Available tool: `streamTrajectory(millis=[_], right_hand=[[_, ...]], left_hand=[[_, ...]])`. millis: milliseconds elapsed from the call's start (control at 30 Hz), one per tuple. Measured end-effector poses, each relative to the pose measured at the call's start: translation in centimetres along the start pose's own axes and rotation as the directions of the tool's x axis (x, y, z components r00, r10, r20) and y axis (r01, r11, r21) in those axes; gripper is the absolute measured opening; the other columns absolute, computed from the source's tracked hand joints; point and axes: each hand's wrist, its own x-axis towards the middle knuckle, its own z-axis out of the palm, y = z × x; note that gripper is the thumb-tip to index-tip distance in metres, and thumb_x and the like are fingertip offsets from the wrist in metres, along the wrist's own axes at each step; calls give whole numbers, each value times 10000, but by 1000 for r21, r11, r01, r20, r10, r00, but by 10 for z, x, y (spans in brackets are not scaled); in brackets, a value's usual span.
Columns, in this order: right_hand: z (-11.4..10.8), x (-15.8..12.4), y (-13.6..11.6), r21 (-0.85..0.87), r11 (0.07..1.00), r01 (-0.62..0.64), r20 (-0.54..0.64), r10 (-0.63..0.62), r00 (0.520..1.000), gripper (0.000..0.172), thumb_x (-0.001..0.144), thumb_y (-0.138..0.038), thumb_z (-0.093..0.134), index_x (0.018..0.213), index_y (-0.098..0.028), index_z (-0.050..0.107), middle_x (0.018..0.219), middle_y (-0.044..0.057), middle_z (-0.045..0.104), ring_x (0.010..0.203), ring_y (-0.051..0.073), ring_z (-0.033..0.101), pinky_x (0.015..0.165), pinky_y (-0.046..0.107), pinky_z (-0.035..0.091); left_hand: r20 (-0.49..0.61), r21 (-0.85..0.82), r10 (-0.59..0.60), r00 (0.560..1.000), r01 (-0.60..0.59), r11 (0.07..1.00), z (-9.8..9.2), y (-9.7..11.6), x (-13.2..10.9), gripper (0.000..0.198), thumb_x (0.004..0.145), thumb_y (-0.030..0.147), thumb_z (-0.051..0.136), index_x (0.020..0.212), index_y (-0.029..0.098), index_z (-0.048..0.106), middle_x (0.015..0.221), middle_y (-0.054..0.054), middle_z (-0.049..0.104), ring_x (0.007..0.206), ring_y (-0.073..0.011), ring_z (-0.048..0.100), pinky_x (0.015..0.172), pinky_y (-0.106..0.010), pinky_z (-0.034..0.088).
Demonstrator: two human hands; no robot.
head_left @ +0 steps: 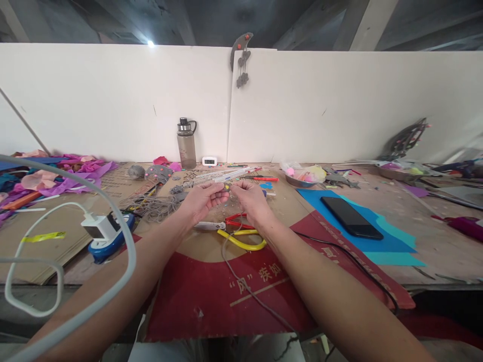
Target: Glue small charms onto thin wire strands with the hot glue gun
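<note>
My left hand (206, 201) and my right hand (251, 201) meet above the middle of the worktable. Between their fingertips they pinch a small grey and yellow piece (227, 187), too small to make out well. A grey cord (236, 274) hangs down from near my right hand over the red cardboard (188, 296). Just below my hands lie scissors with yellow handles (245, 244) and a tool with red handles (237, 221).
A blue power strip (109, 246) with a white plug and cable is at the left. Tangled grey cord (154, 206) lies left of my hands. A bottle (186, 146) stands by the white wall. A black phone (350, 216) rests on blue sheets at the right.
</note>
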Motion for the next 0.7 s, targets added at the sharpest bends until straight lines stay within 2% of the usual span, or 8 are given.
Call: streamTrajectory(millis=[100, 200, 300, 467, 500, 567, 633, 700], right_hand=[[-1, 1, 1, -55, 998, 36, 2, -36, 999, 128, 655, -303, 570, 613, -184, 547, 512, -71, 433, 500, 89, 366, 524, 235, 313], [-1, 3, 5, -158, 979, 129, 32, -126, 992, 122, 675, -294, 563, 634, -179, 564, 561, -54, 477, 534, 98, 393, 545, 239, 330], [0, 5, 10, -211, 956, 204, 90, -189, 978, 166, 734, -333, 544, 743, -175, 595, 634, -33, 529, 587, 116, 439, 577, 246, 352], [1, -4, 7, -326, 888, 323, 229, -258, 939, 209, 862, -326, 435, 821, -180, 580, 720, -1, 574, 688, 145, 502, 663, 267, 385], [1, -9, 4, -364, 848, 384, 281, -293, 914, 221, 885, -308, 410, 825, -182, 582, 740, 7, 585, 709, 148, 511, 681, 271, 387], [2, -21, -4, -432, 721, 542, 417, -373, 829, 243, 919, -271, 377, 876, -183, 599, 818, 31, 614, 764, 153, 528, 721, 281, 391], [3, -36, -14, -449, 546, 707, 586, -418, 694, 262, 938, -272, 376, 908, -186, 622, 887, 55, 628, 816, 162, 533, 753, 296, 390], [4, -48, -24, -378, 409, 830, 735, -412, 538, 292, 942, -335, 411, 851, -193, 650, 871, 55, 637, 839, 171, 533, 788, 315, 388]], left_hand=[[-5, 61, 40, 999, -39, 997, 2, 1, -1, 111, 698, 171, 707, 765, 86, 678, 697, -71, 688, 646, -129, 667, 648, -235, 557], [-41, 131, 88, 995, -82, 988, 3, 1, -1, 110, 664, 167, 717, 716, 90, 658, 645, -59, 673, 585, -122, 649, 605, -233, 544], [-90, 165, 154, 984, -138, 977, 1, 2, 2, 109, 649, 179, 706, 680, 99, 638, 608, -37, 652, 538, -108, 626, 578, -229, 527], [-209, 236, 331, 920, -281, 930, -14, 5, 12, 152, 637, 240, 710, 676, 121, 624, 608, 9, 614, 537, -94, 608, 545, -213, 493], [-230, 249, 357, 905, -300, 921, -18, 6, 14, 161, 634, 249, 714, 684, 125, 625, 615, 13, 612, 538, -92, 604, 539, -211, 486], [-275, 252, 388, 880, -323, 912, -26, 9, 17, 174, 636, 265, 717, 697, 130, 627, 621, 13, 611, 552, -97, 608, 531, -208, 472], [-308, 183, 377, 874, -335, 924, -33, 13, 19, 166, 633, 249, 720, 687, 134, 614, 605, 20, 597, 574, -99, 617, 537, -197, 464], [-323, 69, 347, 880, -344, 936, -40, 17, 21, 158, 642, 227, 724, 703, 134, 612, 611, 19, 599, 613, -95, 624, 558, -182, 468]])
